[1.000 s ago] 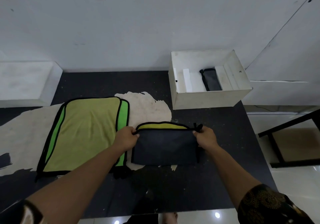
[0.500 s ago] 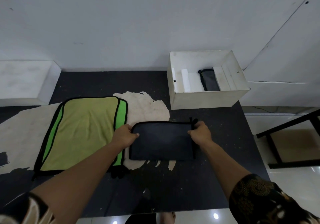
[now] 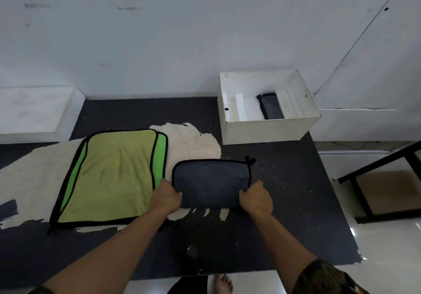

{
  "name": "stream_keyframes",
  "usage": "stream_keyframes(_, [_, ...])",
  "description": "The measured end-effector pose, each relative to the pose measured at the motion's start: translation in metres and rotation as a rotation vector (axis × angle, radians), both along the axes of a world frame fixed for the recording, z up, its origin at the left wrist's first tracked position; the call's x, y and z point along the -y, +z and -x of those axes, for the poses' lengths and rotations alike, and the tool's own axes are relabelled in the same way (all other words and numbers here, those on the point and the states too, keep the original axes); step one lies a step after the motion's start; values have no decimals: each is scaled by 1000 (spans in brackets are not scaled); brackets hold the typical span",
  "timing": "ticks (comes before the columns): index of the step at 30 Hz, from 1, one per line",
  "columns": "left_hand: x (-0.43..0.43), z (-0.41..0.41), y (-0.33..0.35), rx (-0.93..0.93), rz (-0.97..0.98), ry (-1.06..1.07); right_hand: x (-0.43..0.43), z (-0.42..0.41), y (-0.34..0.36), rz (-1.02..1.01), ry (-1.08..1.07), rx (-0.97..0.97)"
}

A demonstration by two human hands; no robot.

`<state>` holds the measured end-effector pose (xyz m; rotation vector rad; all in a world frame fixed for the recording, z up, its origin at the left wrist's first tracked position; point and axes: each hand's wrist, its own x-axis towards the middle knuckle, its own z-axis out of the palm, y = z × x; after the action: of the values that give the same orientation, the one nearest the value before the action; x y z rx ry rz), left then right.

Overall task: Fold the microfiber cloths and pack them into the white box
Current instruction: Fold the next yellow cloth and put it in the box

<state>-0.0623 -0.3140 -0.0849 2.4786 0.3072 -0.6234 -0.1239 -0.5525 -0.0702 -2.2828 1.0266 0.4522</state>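
- Charcoal microfiber fills the middle of the head view. The dark cloth (image 3: 210, 180) lies folded flat on the worktop (image 3: 291, 202), near the white box (image 3: 268, 131) and just beside the green and yellow cloths (image 3: 114, 175) stacked to its left.
- The left hand (image 3: 167, 197) curls round the near-left corner of the dark cloth, and the right hand (image 3: 257, 199) curls round the near-right corner. Both are clamped on the fabric and sit well apart from each other.
- One packed cloth (image 3: 271, 109) already stands in the white box between white dividers (image 3: 241, 109). The task therefore looks partly done, with the stack not yet folded.
- The step in hand, as I judge it, is another fold: the near edge carried over to the far edge, to narrow the cloth for a slot.
- To do it well, lift both corners together and level, and keep the layers pinched so they do not slide apart. Lay the black-trimmed edges one upon the other, then press the crease flat before letting go.
- A second ago both hands held the far corners, and a yellow face showed along the far edge.
- Half a second ago that fold had closed, with only the dark side up.
- Now the hands have come back to the near corners. The white box and the stack lie as they did.
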Motion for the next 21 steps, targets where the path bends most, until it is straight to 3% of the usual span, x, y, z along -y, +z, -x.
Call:
stream_keyframes(3, [-2, 2, 0, -50, 18, 22, 6, 0, 1, -35, 2, 4])
stream_keyframes(10, [-1, 16, 2, 19, 115, 41, 25, 12, 0, -13, 28, 10])
stream_keyframes(16, [5, 22, 6, -32, 48, 40, 24, 21, 0, -75, 60, 93])
stream_keyframes(21, [5, 24, 10, 33, 45, 56, 24, 20, -1, -77, 121, 75])
